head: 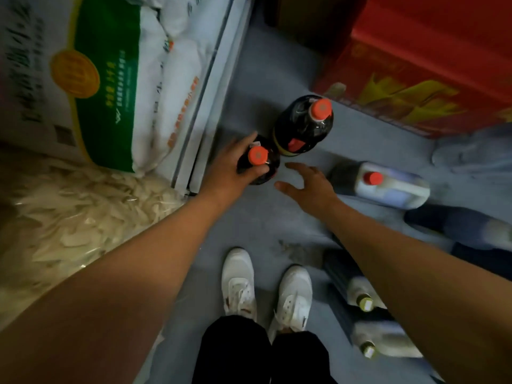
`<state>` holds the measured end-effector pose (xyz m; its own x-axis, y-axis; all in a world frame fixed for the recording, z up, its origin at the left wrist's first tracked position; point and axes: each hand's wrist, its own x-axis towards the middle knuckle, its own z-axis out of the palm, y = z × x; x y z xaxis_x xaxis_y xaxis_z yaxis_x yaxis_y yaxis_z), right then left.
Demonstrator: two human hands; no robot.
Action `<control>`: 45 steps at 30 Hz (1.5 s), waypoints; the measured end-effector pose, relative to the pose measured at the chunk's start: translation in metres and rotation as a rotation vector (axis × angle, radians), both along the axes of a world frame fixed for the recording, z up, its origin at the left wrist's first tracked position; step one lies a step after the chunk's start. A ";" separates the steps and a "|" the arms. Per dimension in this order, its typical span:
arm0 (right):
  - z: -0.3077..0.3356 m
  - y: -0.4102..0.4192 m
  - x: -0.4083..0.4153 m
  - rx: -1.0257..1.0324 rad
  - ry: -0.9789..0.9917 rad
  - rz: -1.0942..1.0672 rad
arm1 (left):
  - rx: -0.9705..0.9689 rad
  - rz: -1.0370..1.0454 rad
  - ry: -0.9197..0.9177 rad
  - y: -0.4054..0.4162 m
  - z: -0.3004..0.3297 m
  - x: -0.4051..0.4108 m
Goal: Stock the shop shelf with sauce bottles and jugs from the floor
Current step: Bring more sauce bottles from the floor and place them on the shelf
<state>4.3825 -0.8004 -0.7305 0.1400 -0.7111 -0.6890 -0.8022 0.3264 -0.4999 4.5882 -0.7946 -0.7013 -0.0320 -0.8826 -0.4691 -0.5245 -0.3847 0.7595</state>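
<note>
- Left hand, centre of frame, is reaching down w/ arm stretched from lower left; fingers and thumb are curling round the shoulder of the near dark bottle, gripping it just below the orange cap.
- Right hand is hovering just right of that bottle, fingers spread and relaxed, holding nothing; forearm is running in from lower right.
- Near dark bottle is standing upright on the grey floor, beside the shelf base; smooth glossy plastic, round body.
- Second dark bottle is sitting just above it in frame, bigger, same orange ribbed cap, yellow band near the bottom; the two look to be touching.
- Pale jug, centre right, boxy w/ red cap, dark liquid inside, looking dusty.
- Two bottles w/ yellow-green caps, lower right, are partly hiding behind the right arm.
- White sacks, upper left, woven-looking w/ green print; clear bag of pale flakes at left.
- Red carton, upper right, matte cardboard w/ yellow print.
- White trainers, bottom centre, scuffed.
</note>
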 end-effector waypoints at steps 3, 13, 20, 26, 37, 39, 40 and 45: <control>-0.019 -0.004 0.008 0.004 -0.031 0.039 | -0.038 -0.023 0.040 -0.004 -0.012 0.002; -0.053 -0.008 0.031 -0.024 -0.110 -0.050 | -0.107 0.133 0.147 -0.019 -0.027 0.006; -0.040 -0.017 0.050 -0.111 -0.197 -0.208 | -0.035 0.311 0.168 -0.026 -0.018 0.003; -0.006 0.006 0.036 0.025 -0.115 -0.138 | 0.180 0.331 0.107 -0.008 0.005 -0.004; 0.140 0.057 0.007 0.205 0.001 -0.046 | 0.347 0.343 0.138 0.053 0.123 -0.021; 0.175 0.058 0.007 0.207 0.023 -0.040 | 0.331 0.349 0.150 0.056 0.156 -0.018; 0.195 0.058 0.007 0.206 0.027 -0.050 | 0.324 0.348 0.165 0.057 0.172 -0.016; 0.288 0.062 0.003 0.171 0.015 -0.096 | 0.265 0.372 0.260 0.076 0.253 -0.006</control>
<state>4.3851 -0.7387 -0.4428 0.0658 -0.5930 -0.8025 -0.7701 0.4812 -0.4188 4.5826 -0.7187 -0.4487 0.1161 -0.7089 -0.6957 -0.1234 -0.7053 0.6981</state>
